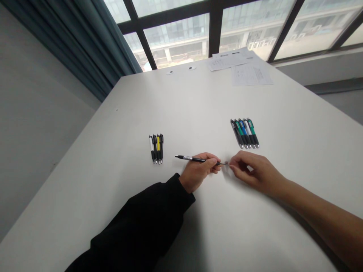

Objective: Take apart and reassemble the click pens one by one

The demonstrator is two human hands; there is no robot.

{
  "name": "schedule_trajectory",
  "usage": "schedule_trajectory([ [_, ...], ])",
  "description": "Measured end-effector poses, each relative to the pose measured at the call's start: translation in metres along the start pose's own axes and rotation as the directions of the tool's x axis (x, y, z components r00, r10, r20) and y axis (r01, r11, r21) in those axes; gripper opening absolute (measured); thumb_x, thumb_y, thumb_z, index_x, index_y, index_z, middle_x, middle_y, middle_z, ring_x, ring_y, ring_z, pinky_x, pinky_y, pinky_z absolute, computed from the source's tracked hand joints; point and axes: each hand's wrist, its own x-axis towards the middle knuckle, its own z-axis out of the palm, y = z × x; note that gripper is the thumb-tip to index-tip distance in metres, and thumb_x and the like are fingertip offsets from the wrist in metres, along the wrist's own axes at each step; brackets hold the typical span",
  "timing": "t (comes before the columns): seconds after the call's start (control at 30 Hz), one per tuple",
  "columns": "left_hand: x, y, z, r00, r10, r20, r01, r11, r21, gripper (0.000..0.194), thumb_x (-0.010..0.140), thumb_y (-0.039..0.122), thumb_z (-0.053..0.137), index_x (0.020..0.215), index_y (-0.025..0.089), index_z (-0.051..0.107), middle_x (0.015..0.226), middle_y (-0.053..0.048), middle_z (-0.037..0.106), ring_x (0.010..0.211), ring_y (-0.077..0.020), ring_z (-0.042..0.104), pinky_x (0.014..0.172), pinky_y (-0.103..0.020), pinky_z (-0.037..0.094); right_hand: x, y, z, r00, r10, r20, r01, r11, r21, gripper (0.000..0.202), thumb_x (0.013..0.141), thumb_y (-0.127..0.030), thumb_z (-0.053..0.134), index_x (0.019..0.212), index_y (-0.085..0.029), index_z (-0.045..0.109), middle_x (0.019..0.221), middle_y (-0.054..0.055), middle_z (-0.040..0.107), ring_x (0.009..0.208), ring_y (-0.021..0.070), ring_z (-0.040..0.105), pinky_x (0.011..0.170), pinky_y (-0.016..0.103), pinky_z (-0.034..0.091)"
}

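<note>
**Slim black pen held level between two hands over a smooth white table**

A slender, straight pen (189,158), black with a glossy silvery band near its left end, lies slantwise across the left hand (200,170), just above the table (96,177) and between two rows of pens. The left hand is curled, its thumb and fingers pinching the barrel. At the pen's right end a thin, pale rod (224,164) juts out, and the right hand (252,170) has thumb and forefinger pinched at its tip, leaving a rounded gap behind them. The rod is too small to tell its material.

A soft-looking, matte black sleeve (144,219) covers the left arm; the right forearm is bare. Left of the hands, four pens (158,143) lie side by side: one white, two black, one yellow, with dark lower barrels and shiny, cone-shaped tips. Beyond the right hand, five pens (244,130) form a slanted row in black, green, blue, white and green, also ending in bright tips.

Flat, thin sheets of paper (252,75) overlap at the table's far end, beneath a window with dark, straight bars (216,28). A blue-grey curtain (85,37) hangs in deep folds beside a plain grey wall (39,87).
</note>
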Motion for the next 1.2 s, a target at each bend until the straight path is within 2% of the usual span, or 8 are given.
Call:
schedule_trajectory([
  [0.13,0.003,0.005,-0.006,0.998,0.028,-0.049,-0.031,0.998,-0.048,0.018,0.071,0.026,0.077,0.076,0.011,0.068,0.071,-0.006,0.068,0.064,-0.0124,0.06,0.065,-0.027,0.043,0.001,0.005,-0.008,0.999,0.035,0.012,-0.035,0.998,-0.049,0.006,0.088,-0.019,0.057,0.083,-0.02,0.06,0.069,0.0,0.059,0.058,0.0128,0.053,0.052,0.023,0.042],
  [0.37,0.01,0.009,-0.017,0.989,0.063,-0.135,-0.077,0.991,-0.107,0.018,0.069,0.025,0.076,0.076,0.011,0.068,0.07,-0.006,0.069,0.063,-0.0114,0.06,0.062,-0.024,0.043,0.003,0.013,-0.008,0.991,0.024,0.132,0.003,0.98,-0.197,0.01,0.089,-0.022,0.056,0.082,-0.019,0.063,0.07,0.002,0.063,0.06,0.0146,0.055,0.058,0.026,0.042],
  [0.53,0.009,0.009,-0.015,0.991,0.053,-0.123,-0.066,0.992,-0.105,0.017,0.07,0.025,0.075,0.077,0.011,0.068,0.071,-0.006,0.069,0.064,-0.0116,0.061,0.063,-0.025,0.044,0.003,0.016,-0.003,0.992,0.05,0.118,-0.02,0.97,-0.242,0.014,0.093,-0.026,0.055,0.088,-0.019,0.067,0.077,0.005,0.067,0.066,0.0167,0.059,0.063,0.028,0.044],
  [0.9,0.008,0.011,-0.015,0.991,0.05,-0.126,-0.061,0.995,-0.085,0.018,0.07,0.026,0.076,0.076,0.012,0.067,0.071,-0.006,0.068,0.064,-0.012,0.06,0.063,-0.025,0.044,0.002,0.017,0.002,0.995,0.086,0.06,-0.071,0.973,-0.218,0.015,0.093,-0.027,0.057,0.092,-0.019,0.069,0.083,0.006,0.071,0.071,0.0178,0.063,0.067,0.029,0.047],
  [1.2,0.008,0.009,-0.015,0.991,0.056,-0.121,-0.067,0.994,-0.086,0.018,0.071,0.026,0.075,0.077,0.011,0.068,0.071,-0.006,0.069,0.064,-0.0116,0.061,0.062,-0.025,0.044,0.003,0.016,0.001,0.993,0.107,0.039,-0.096,0.97,-0.225,0.014,0.094,-0.027,0.058,0.091,-0.018,0.069,0.08,0.005,0.07,0.067,0.0172,0.062,0.066,0.029,0.047],
])
